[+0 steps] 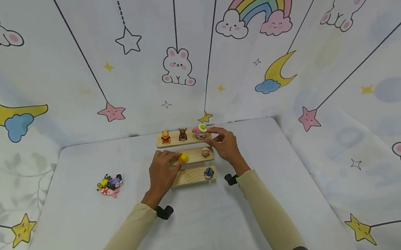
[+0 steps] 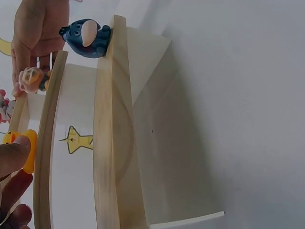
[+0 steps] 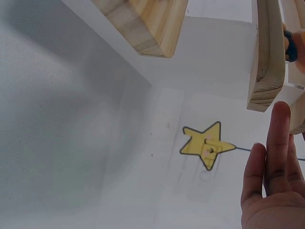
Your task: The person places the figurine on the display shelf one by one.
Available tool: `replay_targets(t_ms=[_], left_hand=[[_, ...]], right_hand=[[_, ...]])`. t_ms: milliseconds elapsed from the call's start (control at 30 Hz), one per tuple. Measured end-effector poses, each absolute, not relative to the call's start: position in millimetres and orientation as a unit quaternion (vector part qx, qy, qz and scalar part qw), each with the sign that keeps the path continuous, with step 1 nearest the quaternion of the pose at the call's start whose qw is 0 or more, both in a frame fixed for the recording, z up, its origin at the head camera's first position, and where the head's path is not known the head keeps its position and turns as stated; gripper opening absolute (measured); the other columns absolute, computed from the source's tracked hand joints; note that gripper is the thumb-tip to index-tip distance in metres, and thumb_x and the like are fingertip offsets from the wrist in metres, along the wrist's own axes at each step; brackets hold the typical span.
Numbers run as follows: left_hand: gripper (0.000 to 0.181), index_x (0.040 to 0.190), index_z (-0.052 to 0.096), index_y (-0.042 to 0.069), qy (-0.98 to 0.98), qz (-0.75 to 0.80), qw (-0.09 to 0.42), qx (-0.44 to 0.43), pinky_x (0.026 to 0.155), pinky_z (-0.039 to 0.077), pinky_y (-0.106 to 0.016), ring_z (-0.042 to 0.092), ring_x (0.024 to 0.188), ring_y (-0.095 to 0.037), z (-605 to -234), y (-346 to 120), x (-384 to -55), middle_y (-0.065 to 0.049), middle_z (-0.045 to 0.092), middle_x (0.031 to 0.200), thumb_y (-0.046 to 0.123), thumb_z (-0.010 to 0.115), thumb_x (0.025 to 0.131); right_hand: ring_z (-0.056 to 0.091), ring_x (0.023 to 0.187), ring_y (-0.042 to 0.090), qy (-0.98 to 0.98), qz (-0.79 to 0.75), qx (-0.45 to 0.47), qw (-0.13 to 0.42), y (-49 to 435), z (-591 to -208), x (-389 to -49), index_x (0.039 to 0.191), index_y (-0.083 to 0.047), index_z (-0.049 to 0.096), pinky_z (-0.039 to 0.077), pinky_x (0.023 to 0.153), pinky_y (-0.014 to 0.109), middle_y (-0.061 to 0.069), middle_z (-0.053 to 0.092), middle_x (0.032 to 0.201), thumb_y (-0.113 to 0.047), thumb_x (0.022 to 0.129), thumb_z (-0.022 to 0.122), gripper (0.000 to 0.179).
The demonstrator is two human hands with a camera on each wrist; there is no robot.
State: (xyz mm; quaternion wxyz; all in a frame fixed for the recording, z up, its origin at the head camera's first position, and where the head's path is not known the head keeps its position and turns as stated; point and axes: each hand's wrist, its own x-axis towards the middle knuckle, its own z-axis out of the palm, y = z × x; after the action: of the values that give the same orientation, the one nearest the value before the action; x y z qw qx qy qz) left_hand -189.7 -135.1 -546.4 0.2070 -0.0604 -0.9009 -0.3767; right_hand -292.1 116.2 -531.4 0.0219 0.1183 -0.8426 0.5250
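My left hand (image 1: 162,169) pinches a small yellow figurine (image 1: 183,158) between thumb and fingertips, over the middle shelf of a three-step wooden stand (image 1: 191,176). In the left wrist view the thumb presses its side, hiding part of it. At the top step's right end, my right hand (image 1: 225,144) grips the stand with thumb in front and index finger behind, beside a pink figurine (image 1: 198,132) bearing a green-and-white disc. Its other fingers (image 3: 279,143) extend straight in the right wrist view. A beige figurine (image 1: 205,152) sits on the middle step, a blue donkey figurine (image 2: 86,38) on the lowest.
A yellow bear figurine (image 1: 165,137) and a brown figurine (image 1: 182,134) stand on the top step. Several figurines lie in a pile (image 1: 110,185) on the white tabletop (image 1: 203,225), left of the stand. A printed cloth backdrop (image 1: 145,78) rises behind.
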Motion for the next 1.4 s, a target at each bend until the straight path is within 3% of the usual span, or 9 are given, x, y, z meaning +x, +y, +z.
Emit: replay_targets(t_ms=[700, 967, 1400], left_hand=[[0.033, 0.116, 0.084, 0.014, -0.897, -0.387, 0.206, -0.059, 0.074, 0.049, -0.037, 0.056, 0.093, -0.023, -549, -123, -201, -0.005, 0.081, 0.110, 0.024, 0.093, 0.085], [0.033, 0.116, 0.083, 0.015, -0.898, -0.387, 0.200, -0.064, 0.091, 0.056, -0.046, 0.059, 0.098, -0.025, -550, -119, -205, -0.005, 0.080, 0.111, 0.026, 0.091, 0.086], [0.039, 0.122, 0.082, 0.015, -0.899, -0.379, 0.212, -0.063, 0.078, 0.056, -0.041, 0.058, 0.097, -0.023, -548, -116, -201, -0.005, 0.081, 0.117, 0.027, 0.092, 0.086]], right_hand=[[0.074, 0.090, 0.021, -0.846, 0.520, 0.118, 0.022, 116, -531, -291, 0.134, -0.025, 0.075, 0.053, 0.069, 0.026, 0.002, 0.071, 0.141, -0.031, 0.093, 0.084, 0.042], [0.074, 0.091, 0.022, -0.844, 0.521, 0.121, 0.022, 115, -532, -290, 0.134, -0.025, 0.075, 0.054, 0.069, 0.026, 0.002, 0.071, 0.141, -0.032, 0.095, 0.083, 0.041], [0.075, 0.091, 0.023, -0.846, 0.519, 0.123, 0.027, 115, -532, -291, 0.134, -0.025, 0.075, 0.054, 0.068, 0.026, 0.002, 0.072, 0.140, -0.030, 0.094, 0.083, 0.040]])
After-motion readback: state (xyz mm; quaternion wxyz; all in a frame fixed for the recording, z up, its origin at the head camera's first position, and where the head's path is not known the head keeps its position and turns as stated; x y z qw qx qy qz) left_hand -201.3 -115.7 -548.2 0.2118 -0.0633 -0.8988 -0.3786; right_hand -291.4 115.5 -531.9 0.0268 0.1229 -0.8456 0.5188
